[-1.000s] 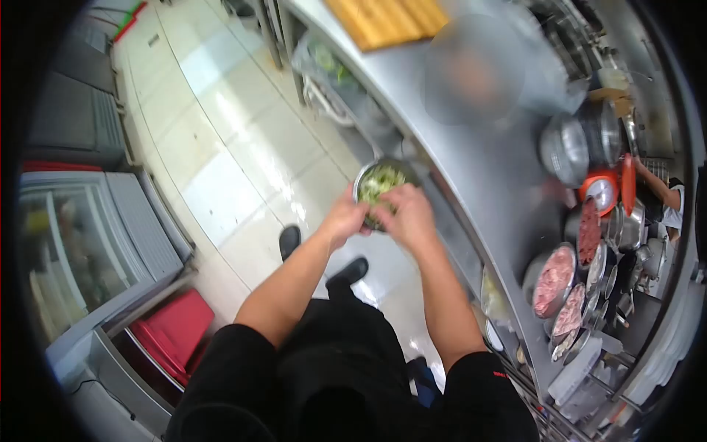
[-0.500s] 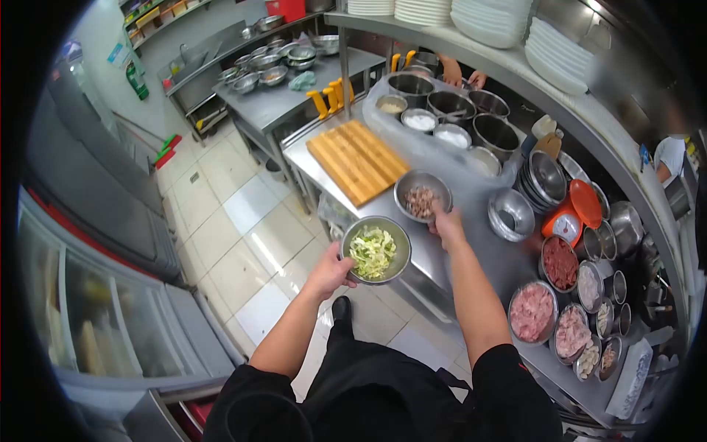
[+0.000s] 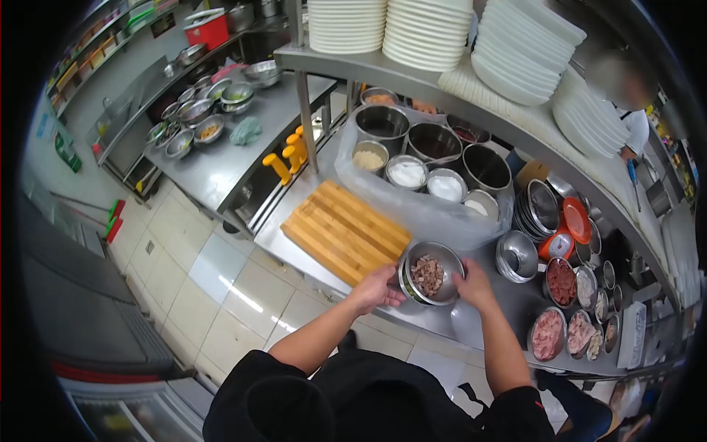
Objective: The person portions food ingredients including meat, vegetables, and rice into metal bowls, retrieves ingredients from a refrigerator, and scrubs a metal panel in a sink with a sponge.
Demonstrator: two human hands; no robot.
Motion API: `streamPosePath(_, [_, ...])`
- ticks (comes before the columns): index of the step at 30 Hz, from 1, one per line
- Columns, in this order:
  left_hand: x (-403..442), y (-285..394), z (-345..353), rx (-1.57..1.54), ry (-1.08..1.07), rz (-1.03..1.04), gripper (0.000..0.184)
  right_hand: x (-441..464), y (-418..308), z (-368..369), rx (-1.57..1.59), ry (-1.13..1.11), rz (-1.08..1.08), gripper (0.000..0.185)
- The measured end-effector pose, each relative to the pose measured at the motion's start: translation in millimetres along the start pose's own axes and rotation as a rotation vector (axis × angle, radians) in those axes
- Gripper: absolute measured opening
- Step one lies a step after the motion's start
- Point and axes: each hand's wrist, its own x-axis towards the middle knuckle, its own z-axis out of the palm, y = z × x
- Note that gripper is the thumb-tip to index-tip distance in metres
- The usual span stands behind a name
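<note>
My left hand (image 3: 375,289) grips the rim of a steel bowl with chopped pale-green vegetable (image 3: 414,295), mostly hidden under another bowl. That upper steel bowl (image 3: 449,258) carries small browned diced pieces (image 3: 426,275), perhaps meat. My right hand (image 3: 476,285) pinches its right rim, thumb over the edge. The two bowls overlap near the counter's front edge; whether they touch is hard to tell. Just left of them lies a striped wooden cutting board (image 3: 346,232).
Pots in plastic wrap (image 3: 486,166) and bowls of white powder (image 3: 407,172) stand behind. To the right are stacked steel bowls (image 3: 517,254), an orange scale (image 3: 561,244) and bowls of raw meat (image 3: 548,334). Plate stacks (image 3: 427,29) fill the overhead shelf (image 3: 353,62). A person stands beyond it.
The bowl of chopped greens has come up and right to the counter, now beneath the bowl of diced pieces. My hands are closer together, and my view has turned.
</note>
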Motion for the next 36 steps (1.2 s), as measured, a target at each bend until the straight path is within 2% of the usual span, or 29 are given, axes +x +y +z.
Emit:
streamPosePath(1, [1, 12, -1, 0.086, -0.016, -0.019, 0.058, -3, -2, 3, 0.024, 0.024, 0.020, 0.029])
streamPosePath(2, [0, 22, 1, 0.165, -0.029, -0.040, 0.060, -11, 0, -1, 0.025, -0.026, 0.068, 0.043])
streamPosePath(3, [-2, 29, 5, 0.243, -0.040, -0.058, 0.062, -17, -6, -6, 0.039, -0.088, 0.118, 0.044])
streamPosePath(5, [-1, 35, 14, 0.485, 0.010, 0.017, 0.064, -28, -15, -13, 0.068, -0.218, 0.210, 0.045])
streamPosePath(7, [3, 38, 20, 0.650, 0.034, 0.080, 0.060, -40, -18, -18, 0.200, -0.151, 0.212, 0.039])
streamPosePath(8, [18, 27, 15, 0.635, 0.057, 0.086, 0.053, -46, -17, -20, 0.266, -0.121, 0.211, 0.037])
streamPosePath(11, [13, 28, 24, 0.681, 0.060, 0.085, 0.053, -67, -4, -19, 0.510, 0.063, 0.269, 0.029])
streamPosePath(14, [-9, 34, 11, 0.762, 0.044, 0.117, 0.054, -99, 31, -19, 0.321, 0.095, 0.141, 0.030])
streamPosePath(16, [-43, 54, -15, 0.644, 0.016, 0.079, 0.053, -128, 34, -29, 0.303, -0.107, 0.220, 0.030])
streamPosePath(19, [-92, 79, -89, 0.418, 0.204, 0.049, 0.051, -163, 61, -23, 0.042, -0.393, 0.194, 0.029])
streamPosePath(21, [-130, 115, -117, 0.444, 0.459, 0.119, 0.051, -191, 101, -6, -0.126, -0.488, 0.167, 0.030])
streamPosePath(22, [-136, 131, -133, 0.458, 0.528, 0.221, 0.050, -203, 125, 4, -0.237, -0.508, 0.157, 0.033])
streamPosePath(24, [-145, 154, -169, 0.429, 0.665, 0.376, 0.046, -245, 246, 50, -0.420, -0.433, -0.155, 0.042])
streamPosePath(27, [-138, 207, -199, 0.241, 0.813, 0.532, 0.039, -275, 210, 37, -0.782, -0.596, 0.280, 0.075])
streamPosePath(28, [-125, 225, -225, 0.203, 0.808, 0.564, 0.037, -270, 223, 42, -0.593, -0.887, 0.602, 0.098])
streamPosePath(31, [-79, 281, -282, 0.097, 0.776, 0.637, 0.035, -284, 231, 46, -0.408, -0.656, 0.838, 0.090])
streamPosePath(33, [-41, 321, -307, 0.066, 0.710, 0.670, 0.030, -289, 283, 67, -0.398, -0.681, 0.870, 0.088])
streamPosePath(34, [-19, 339, -321, 0.059, 0.705, 0.654, 0.028, -283, 252, 64, -0.355, -0.596, 0.960, 0.089])
streamPosePath(36, [30, 366, -352, 0.045, 0.680, 0.625, 0.026, -262, 190, 58, -0.418, -0.537, 0.961, 0.090])
